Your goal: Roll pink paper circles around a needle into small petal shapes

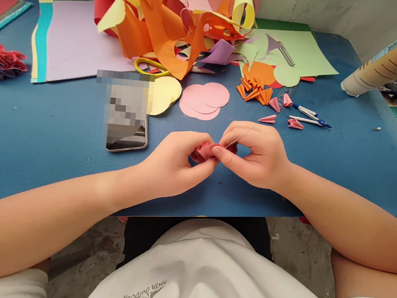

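Observation:
Just above the table's near edge, my left hand [183, 164] is closed around a pink paper piece [208, 151] with small rolled curls at its left end. My right hand [257, 154] pinches the right end of the same piece between thumb and fingers. From the right fingers a thin, straight, needle-like rod [239, 138] slants up and to the right; how it meets the paper is hidden. Beyond the hands lie pink paper circles [205, 102]. Small pink folded cones [268, 119] rest past my right hand, near a heap of orange paper cones [255, 90].
A phone [129, 137], partly blurred out, and yellow paper circles [164, 94] lie left of centre. Yellow-handled scissors [150, 65] sit beneath a tall pile of paper offcuts [168, 24]. A blue-and-white compass [309, 121] lies right, below a leaning cylindrical container [386, 59]. Red-purple paper flowers [3, 61] are far left.

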Action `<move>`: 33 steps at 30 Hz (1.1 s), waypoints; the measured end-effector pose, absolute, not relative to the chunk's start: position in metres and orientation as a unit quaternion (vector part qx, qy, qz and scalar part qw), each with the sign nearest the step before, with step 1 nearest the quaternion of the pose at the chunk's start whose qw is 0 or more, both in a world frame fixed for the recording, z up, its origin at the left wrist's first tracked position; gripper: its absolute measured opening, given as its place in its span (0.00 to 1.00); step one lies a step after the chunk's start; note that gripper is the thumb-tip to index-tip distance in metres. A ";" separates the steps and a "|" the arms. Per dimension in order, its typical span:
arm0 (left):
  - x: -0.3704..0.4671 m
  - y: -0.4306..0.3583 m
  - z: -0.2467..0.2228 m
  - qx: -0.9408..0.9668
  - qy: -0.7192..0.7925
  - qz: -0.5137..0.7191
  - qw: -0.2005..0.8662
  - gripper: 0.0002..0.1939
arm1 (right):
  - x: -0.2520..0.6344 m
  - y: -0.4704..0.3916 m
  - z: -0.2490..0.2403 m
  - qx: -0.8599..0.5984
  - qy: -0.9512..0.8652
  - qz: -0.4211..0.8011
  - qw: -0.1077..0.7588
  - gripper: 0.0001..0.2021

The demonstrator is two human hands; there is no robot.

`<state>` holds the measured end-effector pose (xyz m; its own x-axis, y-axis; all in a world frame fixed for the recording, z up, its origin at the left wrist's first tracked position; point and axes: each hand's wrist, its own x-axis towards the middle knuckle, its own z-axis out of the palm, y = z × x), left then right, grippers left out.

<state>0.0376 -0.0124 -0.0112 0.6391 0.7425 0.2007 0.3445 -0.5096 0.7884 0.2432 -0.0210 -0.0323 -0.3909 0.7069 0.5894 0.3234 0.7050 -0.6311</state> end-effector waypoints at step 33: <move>0.037 -0.013 -0.012 0.830 0.330 0.267 0.363 0.15 | 0.243 -0.021 -0.031 -0.320 -0.811 0.209 0.443 0.13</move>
